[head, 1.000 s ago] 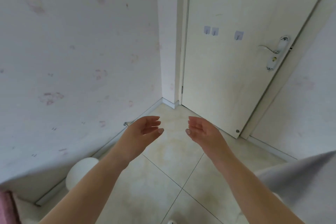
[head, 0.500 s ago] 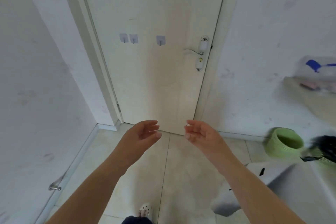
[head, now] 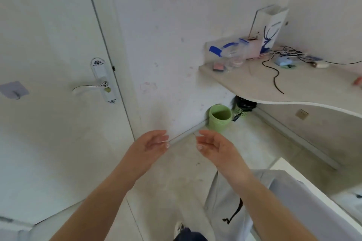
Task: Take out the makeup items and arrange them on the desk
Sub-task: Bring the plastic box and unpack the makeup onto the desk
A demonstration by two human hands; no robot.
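Makeup items seem to sit in the clear plastic box [head: 228, 50] with the blue lid clips, at the near left end of the tabletop [head: 305, 88], close against the wall; what lies inside it is too blurred to name. A small pink compact [head: 217, 67] lies just beside it, and a clear little jar [head: 236, 60] stands next to that.

Both hands are well apart from all this, held out low over the floor. The left hand [head: 150, 146] and the right hand [head: 213, 146] face each other with fingers relaxed, so neither grip holds anything.

By my judgement the box is light, stiff and smooth (likely slippery on its flat sides), so it is best taken with two hands at its short ends, or by the rim near the clips. The compact looks flat and hard, easy to pinch by its edges; the jar may be glass and deserves a gentle hold around its body.

The tabletop is pale, matte and curved along its front edge. Tangled black cables [head: 274, 72] sprawl across it and could snag. A tall white carton [head: 271, 29] with a blue deer print stands behind the box.
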